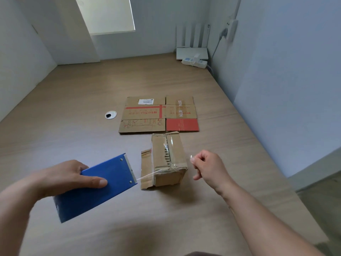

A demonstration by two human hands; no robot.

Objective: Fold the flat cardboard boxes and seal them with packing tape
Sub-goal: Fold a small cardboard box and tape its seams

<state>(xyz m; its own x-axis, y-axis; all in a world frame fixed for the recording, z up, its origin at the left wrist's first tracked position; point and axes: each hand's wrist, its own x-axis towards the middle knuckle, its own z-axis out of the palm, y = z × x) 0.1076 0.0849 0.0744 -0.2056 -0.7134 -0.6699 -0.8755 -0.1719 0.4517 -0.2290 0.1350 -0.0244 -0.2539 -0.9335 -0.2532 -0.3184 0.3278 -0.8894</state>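
A small folded cardboard box [166, 159] stands on the wooden table [92, 93], clear tape running along its top seam and one flap sticking out on its left side. My left hand [70, 177] grips a blue tape dispenser [99, 187] just left of the box. A strip of clear tape [147, 176] stretches from the dispenser's toothed edge across the box's near top edge. My right hand [206, 167], to the right of the box, pinches the tape's free end between thumb and finger. Behind the box lies a flat cardboard box [158, 115] with red print.
A round cable grommet [110, 115] sits in the table left of the flat box. A white router [191, 52] and a power strip [194, 61] occupy the far right corner by the wall. The table's right edge runs close to my right arm.
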